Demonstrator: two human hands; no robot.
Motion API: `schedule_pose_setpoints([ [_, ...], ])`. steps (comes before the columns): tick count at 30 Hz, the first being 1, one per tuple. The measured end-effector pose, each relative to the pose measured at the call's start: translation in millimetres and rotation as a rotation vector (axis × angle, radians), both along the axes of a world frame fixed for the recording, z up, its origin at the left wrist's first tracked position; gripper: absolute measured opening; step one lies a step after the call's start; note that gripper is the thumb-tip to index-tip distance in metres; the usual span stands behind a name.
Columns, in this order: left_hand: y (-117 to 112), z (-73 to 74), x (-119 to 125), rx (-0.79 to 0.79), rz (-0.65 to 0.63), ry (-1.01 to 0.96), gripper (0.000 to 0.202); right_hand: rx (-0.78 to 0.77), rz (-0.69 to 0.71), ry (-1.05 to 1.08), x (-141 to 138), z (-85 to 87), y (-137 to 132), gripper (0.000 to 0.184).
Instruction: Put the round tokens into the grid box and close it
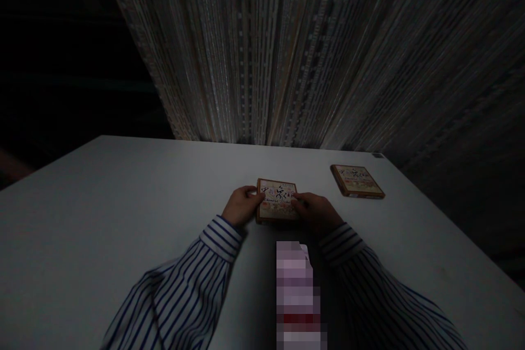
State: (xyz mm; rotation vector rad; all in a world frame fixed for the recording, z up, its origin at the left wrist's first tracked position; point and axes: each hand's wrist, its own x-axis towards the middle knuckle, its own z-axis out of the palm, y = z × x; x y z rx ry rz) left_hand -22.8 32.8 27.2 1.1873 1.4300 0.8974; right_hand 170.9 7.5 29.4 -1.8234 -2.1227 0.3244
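Between my two hands is a flat, square box (278,209) with a brown edge and a printed top of dark brush-like lettering over a pale picture. My left hand (241,205) grips its left side, thumb on the top face. On the right side my right hand (318,210) holds the box the same way, its thumb and finger at the edge. The box is over the white table, its top facing me; whether its underside touches the table I cannot tell. A second box (357,181) of the same look lies flat farther back to the right.
The white table (135,219) stretches to both sides, with a patterned, striped curtain (262,54) hanging along its back edge. A small dark label (378,156) is at the back right corner. Below my hands, a blurred pinkish patch (296,290) hides what is there.
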Motion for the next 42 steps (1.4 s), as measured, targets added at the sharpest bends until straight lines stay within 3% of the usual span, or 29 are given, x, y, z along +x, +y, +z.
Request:
schedule_pose_setpoints([
  [7,3,-8.6,0,-0.054,-0.003,-0.222,0.041,0.031,0.000,-0.014,0,-3.2,1,0.033],
  [15,2,-8.8,2,-0.104,0.053,-0.392,0.040,0.041,-0.053,0.068,-2,-3.2,0,0.030],
  [22,1,-5.9,2,-0.114,0.100,-0.510,0.041,0.008,-0.182,0.468,1,-7.7,2,0.027],
  [26,-2,-1.5,3,-0.100,0.097,-0.571,0.039,-0.151,-0.272,0.873,0,-5.9,6,0.031],
  [31,-4,0.0,3,-0.100,0.066,-0.607,0.040,-0.265,-0.300,1.203,-1,-2.3,9,0.016],
  [35,-5,1.8,4,-0.119,0.011,-0.644,0.034,-0.298,-0.321,1.336,0,-7.4,11,0.019],
  [42,-7,7.8,3,-0.191,-0.029,-0.652,0.026,-0.342,-0.219,1.445,-3,-3.5,6,0.020],
])
